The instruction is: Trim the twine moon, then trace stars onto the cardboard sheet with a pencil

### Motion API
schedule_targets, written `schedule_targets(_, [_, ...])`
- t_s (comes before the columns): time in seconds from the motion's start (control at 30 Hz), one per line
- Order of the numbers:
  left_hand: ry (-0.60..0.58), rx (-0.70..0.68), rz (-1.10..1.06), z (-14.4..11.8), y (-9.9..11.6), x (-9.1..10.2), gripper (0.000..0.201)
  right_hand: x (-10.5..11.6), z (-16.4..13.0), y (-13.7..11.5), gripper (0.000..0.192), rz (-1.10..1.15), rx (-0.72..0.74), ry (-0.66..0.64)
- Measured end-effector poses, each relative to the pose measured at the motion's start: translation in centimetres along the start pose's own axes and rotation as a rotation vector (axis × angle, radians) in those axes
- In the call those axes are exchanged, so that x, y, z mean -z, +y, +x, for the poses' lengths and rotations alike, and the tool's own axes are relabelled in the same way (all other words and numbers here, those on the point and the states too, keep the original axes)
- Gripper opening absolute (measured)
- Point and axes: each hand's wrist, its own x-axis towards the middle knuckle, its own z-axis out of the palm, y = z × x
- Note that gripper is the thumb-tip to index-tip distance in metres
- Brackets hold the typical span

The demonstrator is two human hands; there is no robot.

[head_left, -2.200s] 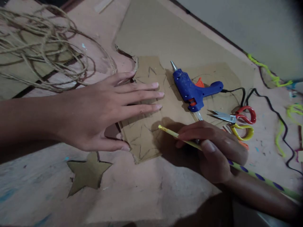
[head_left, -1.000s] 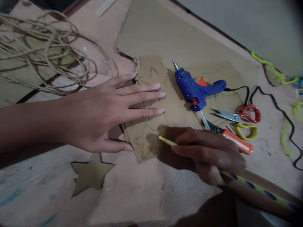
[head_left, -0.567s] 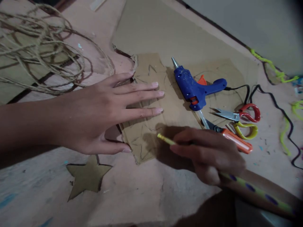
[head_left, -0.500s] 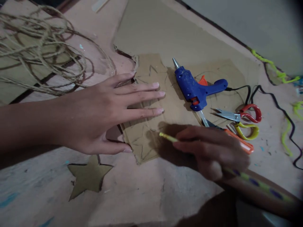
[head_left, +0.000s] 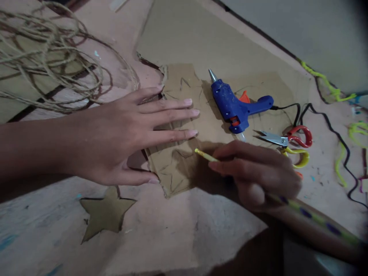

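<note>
My left hand (head_left: 120, 134) lies flat with fingers spread on a brown cardboard piece (head_left: 181, 172) that carries pencilled star outlines. My right hand (head_left: 258, 176) grips a yellow pencil with purple spots (head_left: 205, 156), its tip over the lower middle of the cardboard, just right of my left fingertips. A cut-out cardboard star (head_left: 105, 212) lies on the pink surface below my left hand.
A blue glue gun (head_left: 234, 105) with a black cord (head_left: 330, 130) lies right of the cardboard. Red- and yellow-handled scissors (head_left: 290, 143) sit beside my right hand. Tangled twine (head_left: 48, 57) fills the upper left. Green yarn (head_left: 327, 82) trails at the right edge.
My right hand has shifted slightly up over the cardboard with the pencil, now covering the orange-handled tool. My left hand stays flat in place.
</note>
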Motion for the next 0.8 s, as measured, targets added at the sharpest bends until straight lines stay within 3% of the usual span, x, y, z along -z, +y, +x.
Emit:
schedule_targets(0.17, [0.005, -0.025, 0.016, 0.1, 0.0, 0.0, 0.082, -0.9, 0.9, 0.2, 0.042, 0.054, -0.036, 0.204])
schedule_targets(0.47, [0.021, -0.009, -0.016, 0.0, 0.0, -0.1, 0.084, -0.8, 1.5, 0.5, 0.042, 0.034, 0.015, 0.106])
schedule_targets(0.6, [0.034, 0.037, -0.06, -0.1, 0.5, 0.2, 0.081, -1.1, 1.5, 1.0, 0.048, 0.04, 0.052, 0.228])
schedule_targets(0.7, [0.051, 0.05, -0.088, 0.0, 0.8, 0.3, 0.077, -1.2, 1.6, 0.9, 0.044, 0.042, 0.05, 0.147])
schedule_targets(0.8, [0.049, 0.052, -0.075, 0.0, 0.5, 0.0, 0.078, -1.2, 1.8, 0.6, 0.049, 0.056, 0.046, 0.173])
